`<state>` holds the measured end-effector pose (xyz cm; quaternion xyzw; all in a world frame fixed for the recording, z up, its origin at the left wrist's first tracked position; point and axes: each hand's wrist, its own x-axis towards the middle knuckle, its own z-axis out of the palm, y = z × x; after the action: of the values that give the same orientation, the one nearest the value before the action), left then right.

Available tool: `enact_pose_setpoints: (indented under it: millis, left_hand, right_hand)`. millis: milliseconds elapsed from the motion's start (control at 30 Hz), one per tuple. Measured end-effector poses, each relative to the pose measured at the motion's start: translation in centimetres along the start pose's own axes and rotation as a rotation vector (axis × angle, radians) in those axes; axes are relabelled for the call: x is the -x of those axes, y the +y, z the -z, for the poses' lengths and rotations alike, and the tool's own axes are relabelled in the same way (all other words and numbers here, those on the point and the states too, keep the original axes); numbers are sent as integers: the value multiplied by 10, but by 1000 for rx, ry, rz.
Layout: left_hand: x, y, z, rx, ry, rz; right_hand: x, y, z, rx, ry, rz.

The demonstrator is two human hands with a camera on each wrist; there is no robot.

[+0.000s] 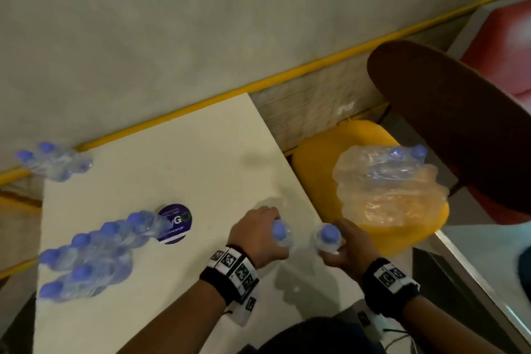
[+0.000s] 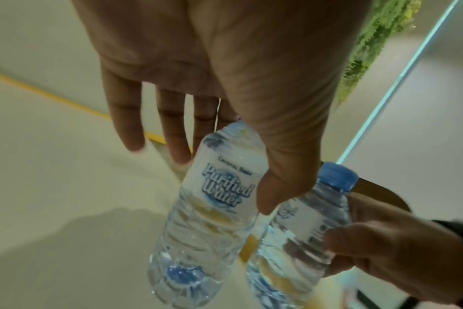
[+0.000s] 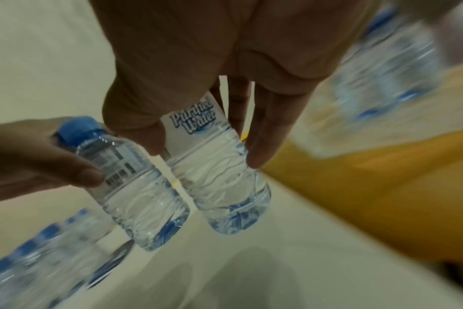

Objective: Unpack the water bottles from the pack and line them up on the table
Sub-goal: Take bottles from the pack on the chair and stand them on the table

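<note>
Each hand holds one small clear water bottle with a blue cap, side by side near the right edge of the cream table [image 1: 178, 152]. My left hand [image 1: 267, 234] grips its bottle [image 1: 281, 234] [image 2: 217, 198] between thumb and fingers. My right hand [image 1: 342, 247] grips the other bottle [image 1: 329, 236] [image 3: 214, 167] just below the label. The torn plastic pack [image 1: 385, 190], with a few bottles inside, lies on a yellow chair [image 1: 316, 169] to the right. Several unpacked bottles [image 1: 94, 250] stand in a row at the table's left.
Another cluster of bottles [image 1: 54, 161] stands at the table's far left corner by the yellow-edged wall. A round purple sticker [image 1: 175, 223] is on the tabletop beside the row. A dark brown rounded panel [image 1: 448, 123] rises behind the chair.
</note>
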<state>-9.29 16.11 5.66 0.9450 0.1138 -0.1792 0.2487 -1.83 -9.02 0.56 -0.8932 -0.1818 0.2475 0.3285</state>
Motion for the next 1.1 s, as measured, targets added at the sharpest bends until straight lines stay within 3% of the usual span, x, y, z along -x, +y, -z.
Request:
enact_pose_setpoints:
  millis: [200, 433, 667, 833, 1100]
  left_hand:
    - [96, -139, 36, -195, 274, 246]
    - [153, -248, 68, -221, 356, 432]
    - [146, -296, 62, -173, 281, 406]
    - [136, -317, 54, -148, 237, 376]
    - [136, -323, 51, -243, 178, 387]
  right_hand:
    - [-22, -120, -104, 44, -238, 186]
    - [-45, -230, -215, 160, -350, 273]
    - [-66, -287, -267, 281, -361, 255]
    - [-95, -257, -304, 295, -335, 215]
    - [-70, -304, -287, 177, -286, 228]
